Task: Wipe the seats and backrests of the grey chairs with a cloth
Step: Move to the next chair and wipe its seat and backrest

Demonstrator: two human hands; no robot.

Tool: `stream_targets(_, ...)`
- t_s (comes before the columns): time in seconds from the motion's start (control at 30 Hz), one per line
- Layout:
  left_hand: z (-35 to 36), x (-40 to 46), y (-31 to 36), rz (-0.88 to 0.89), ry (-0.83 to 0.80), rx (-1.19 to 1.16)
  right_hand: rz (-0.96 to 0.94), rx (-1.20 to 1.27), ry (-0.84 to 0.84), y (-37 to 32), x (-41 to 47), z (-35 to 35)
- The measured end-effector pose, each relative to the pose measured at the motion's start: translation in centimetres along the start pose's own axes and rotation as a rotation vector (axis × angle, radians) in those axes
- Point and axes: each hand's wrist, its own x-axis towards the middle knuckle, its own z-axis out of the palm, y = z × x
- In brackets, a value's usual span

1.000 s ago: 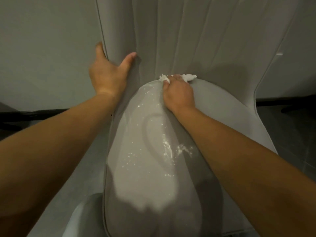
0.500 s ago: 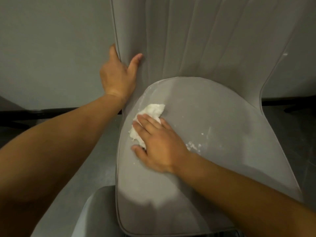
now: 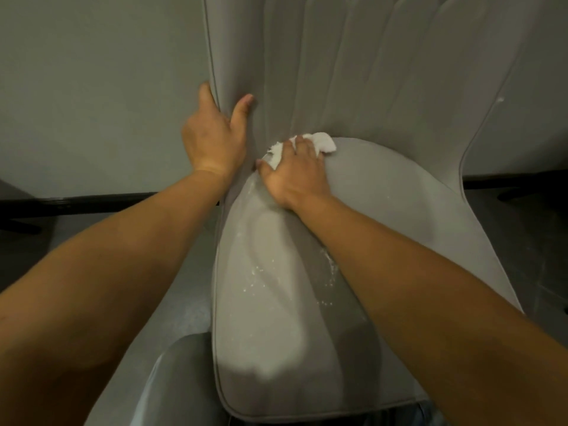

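A grey upholstered chair fills the view, its channelled backrest rising above the rounded seat. My left hand grips the backrest's left edge, thumb on the front and fingers wrapped behind. At the crease where seat meets backrest, my right hand holds a crumpled white cloth and presses it down, fingers bent over it. Parts of the cloth stick out past the fingertips and beside the thumb. White specks and a curved wipe mark lie on the seat's left half.
The rounded grey edge of a second chair shows at the bottom left, close to the seat's front. A pale wall with a black baseboard stands behind. Grey floor lies on both sides.
My right hand slid the cloth from the seat's front left area back up to the crease at the backrest. My left hand kept its grip on the backrest edge.
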Motion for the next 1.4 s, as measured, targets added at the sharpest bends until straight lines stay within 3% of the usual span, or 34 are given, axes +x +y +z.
stream_targets(0.27,-0.3,-0.1,0.3,0.012,0.008,0.026,-0.412,0.097,-0.107,-0.9,-6.3,-0.7)
stream_targets(0.37,-0.5,-0.3,0.4,0.004,-0.003,0.006,-0.532,0.021,-0.162,0.1,-8.6,-0.7)
stream_targets(0.83,-0.4,-0.2,0.3,0.025,0.001,0.071,-0.243,-0.256,-0.183,6.0,1.1,-3.2)
stream_targets(1.03,-0.1,-0.3,0.5,0.009,0.030,0.054,0.089,-0.069,-0.084,2.1,-0.4,-0.8)
stream_targets(1.2,-0.3,-0.3,0.4,0.007,0.048,0.058,-0.109,-0.044,-0.087,-1.4,-1.9,0.4)
stream_targets(1.33,-0.3,-0.2,0.3,0.028,0.054,0.057,-0.456,-0.234,-0.195,4.6,-0.5,-3.0)
stream_targets(1.4,-0.3,-0.2,0.3,0.033,0.067,0.068,-0.361,-0.354,-0.188,9.0,1.4,-5.5)
